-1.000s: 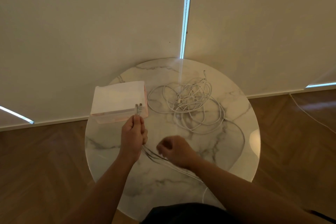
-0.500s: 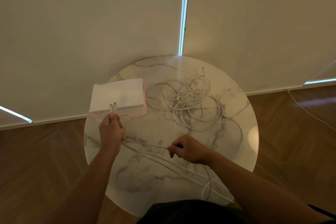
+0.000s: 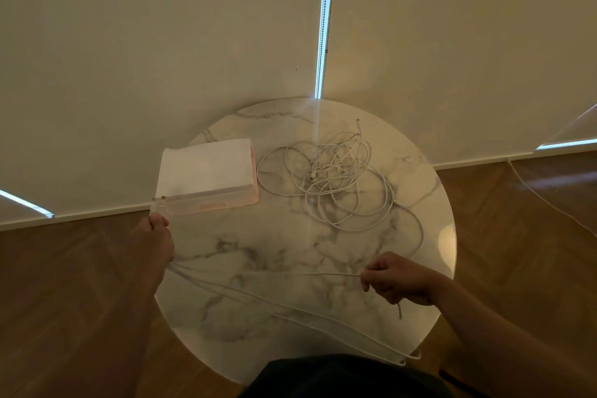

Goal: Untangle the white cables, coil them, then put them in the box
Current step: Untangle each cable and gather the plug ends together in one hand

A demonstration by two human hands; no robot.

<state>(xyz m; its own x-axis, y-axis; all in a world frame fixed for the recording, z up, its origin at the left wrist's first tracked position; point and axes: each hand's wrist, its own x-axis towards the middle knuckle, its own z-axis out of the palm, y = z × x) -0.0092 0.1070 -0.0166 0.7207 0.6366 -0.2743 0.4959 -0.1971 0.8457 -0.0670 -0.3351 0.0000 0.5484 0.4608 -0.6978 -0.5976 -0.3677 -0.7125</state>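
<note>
A tangle of white cables (image 3: 336,181) lies at the back right of the round marble table (image 3: 290,255). A white box with pinkish sides (image 3: 206,176) stands at the back left. My left hand (image 3: 155,242), at the table's left edge, is shut on a white cable (image 3: 258,297) doubled into several strands, its two plugs sticking up past my fingers. My right hand (image 3: 397,278) is shut on one strand and holds it taut to the right. The other strands sag across the front of the table to its near edge.
The table stands against cream roller blinds (image 3: 161,42) on a wooden floor (image 3: 64,300). Another thin cable (image 3: 549,200) runs along the floor at the right. My dark clothing (image 3: 339,378) shows at the bottom edge.
My hands have moved apart: the left went left past the table's edge, the right went right, and the strand between them is pulled out long and straight.
</note>
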